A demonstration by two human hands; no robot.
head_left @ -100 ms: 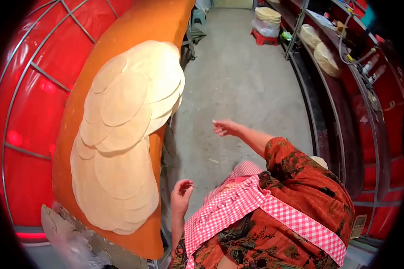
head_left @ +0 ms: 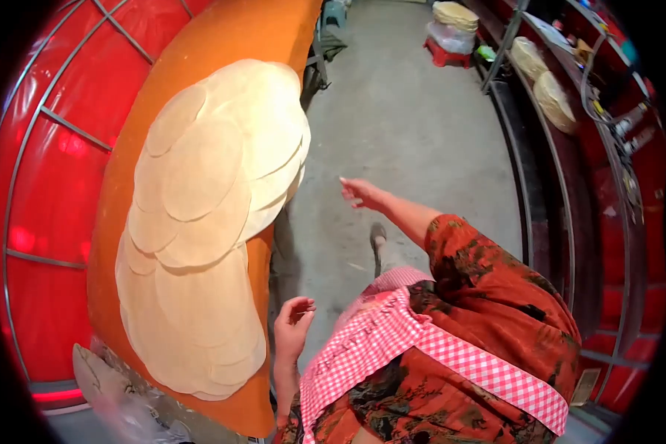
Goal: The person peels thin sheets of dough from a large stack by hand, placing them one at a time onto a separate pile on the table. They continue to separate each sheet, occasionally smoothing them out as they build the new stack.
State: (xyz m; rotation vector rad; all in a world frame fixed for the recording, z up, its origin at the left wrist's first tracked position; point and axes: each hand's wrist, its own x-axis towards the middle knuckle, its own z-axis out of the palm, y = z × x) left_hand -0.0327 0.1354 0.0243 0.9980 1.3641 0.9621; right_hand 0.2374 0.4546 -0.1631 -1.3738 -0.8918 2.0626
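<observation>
Many thin, round, pale sheets (head_left: pixel 200 296) lie overlapped in a long pile on the orange table (head_left: pixel 111 244). My left hand (head_left: pixel 294 325) hangs just right of the table's near end, fingers curled loosely and apart, holding nothing. Out over the grey floor, my right hand (head_left: pixel 359 193) is held in front of my body, its fingers partly spread and empty. Neither hand touches the sheets.
A red stool (head_left: pixel 447 55) carries a bagged stack of round sheets (head_left: pixel 455 16) at the far end. Shelves with more round stacks (head_left: pixel 553 102) run along the right. Plastic bags (head_left: pixel 118 392) lie at the table's near left corner. One shoe (head_left: pixel 378 235) shows on the floor.
My right hand has moved slightly left and up in the view, and my left hand slightly left. A foot has come into sight below my right hand. The view has shifted a little.
</observation>
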